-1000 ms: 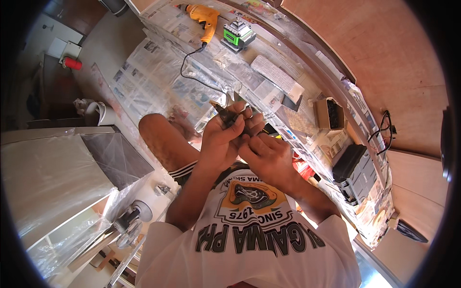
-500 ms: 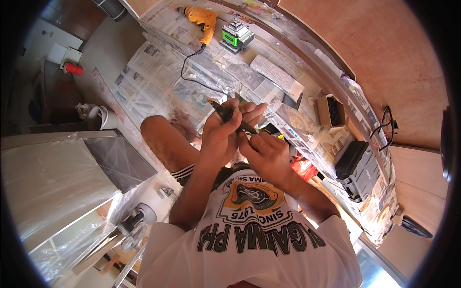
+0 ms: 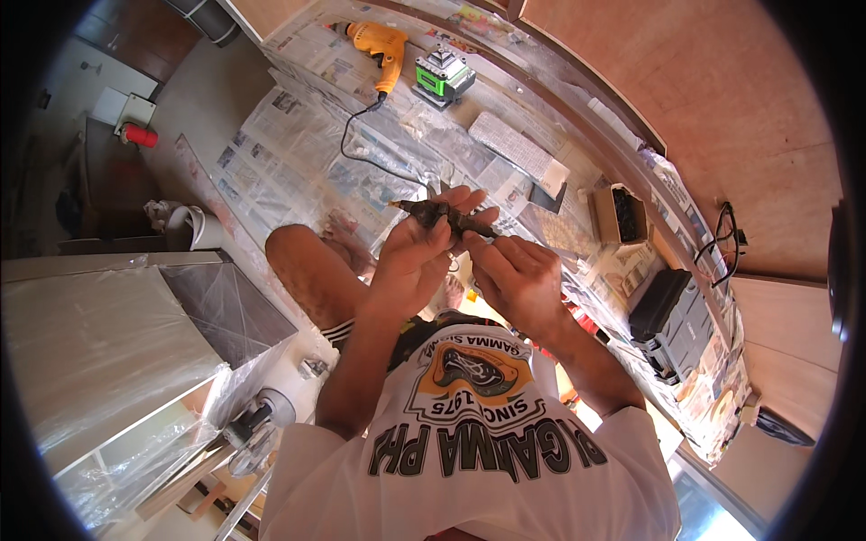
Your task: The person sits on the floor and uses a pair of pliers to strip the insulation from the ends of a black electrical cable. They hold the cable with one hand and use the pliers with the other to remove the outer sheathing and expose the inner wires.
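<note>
In front of my chest, my left hand is closed round a dark, grimy, slender tool, its thumb pressed across the middle. A pale, narrow tip points to the left. My right hand is closed at the tool's other end, thumb and forefinger pinching there. Fingers cover part of the tool, so its exact kind cannot be made out. Both hands are held above my lap, with my bent left knee beside them.
Newspaper and plastic sheeting cover the floor and ledge. On the ledge lie a corded yellow drill, a green laser level, a wrapped block, a cardboard box and a grey tool case. A plastic-covered cabinet stands left.
The tool has tilted from a steep slant to nearly level. My right hand has shifted slightly right along with its end, and my left fingers have changed their grip.
</note>
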Tool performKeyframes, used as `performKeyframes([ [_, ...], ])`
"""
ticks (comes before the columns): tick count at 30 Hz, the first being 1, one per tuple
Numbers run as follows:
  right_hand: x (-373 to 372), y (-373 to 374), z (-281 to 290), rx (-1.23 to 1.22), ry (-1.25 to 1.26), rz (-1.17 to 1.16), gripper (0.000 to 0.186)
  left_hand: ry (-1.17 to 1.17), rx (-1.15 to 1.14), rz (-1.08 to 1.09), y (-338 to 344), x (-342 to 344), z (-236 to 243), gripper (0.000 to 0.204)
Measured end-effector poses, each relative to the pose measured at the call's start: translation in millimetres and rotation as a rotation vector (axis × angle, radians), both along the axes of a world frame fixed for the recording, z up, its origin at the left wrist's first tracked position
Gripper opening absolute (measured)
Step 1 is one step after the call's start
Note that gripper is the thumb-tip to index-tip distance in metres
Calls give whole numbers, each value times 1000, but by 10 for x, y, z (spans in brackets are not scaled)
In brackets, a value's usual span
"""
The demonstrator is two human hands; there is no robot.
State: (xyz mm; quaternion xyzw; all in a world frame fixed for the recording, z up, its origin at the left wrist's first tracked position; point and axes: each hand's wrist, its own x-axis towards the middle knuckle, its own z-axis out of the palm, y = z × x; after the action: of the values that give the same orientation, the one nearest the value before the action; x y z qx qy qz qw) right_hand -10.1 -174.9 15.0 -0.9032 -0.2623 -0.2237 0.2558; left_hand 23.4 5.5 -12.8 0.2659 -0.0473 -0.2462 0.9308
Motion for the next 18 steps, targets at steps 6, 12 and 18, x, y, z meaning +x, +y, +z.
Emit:
performKeyframes([
  [6,-84,78,-38,-49,12,45,48,126,65,82,-43,15,-24,43],
  [12,-173,244,-15,-59,184,64,50,118,236,72,7,54,71,54],
  [18,-154,-62,347,227,251,69,20,26,192,71,206,82,-43,64],
])
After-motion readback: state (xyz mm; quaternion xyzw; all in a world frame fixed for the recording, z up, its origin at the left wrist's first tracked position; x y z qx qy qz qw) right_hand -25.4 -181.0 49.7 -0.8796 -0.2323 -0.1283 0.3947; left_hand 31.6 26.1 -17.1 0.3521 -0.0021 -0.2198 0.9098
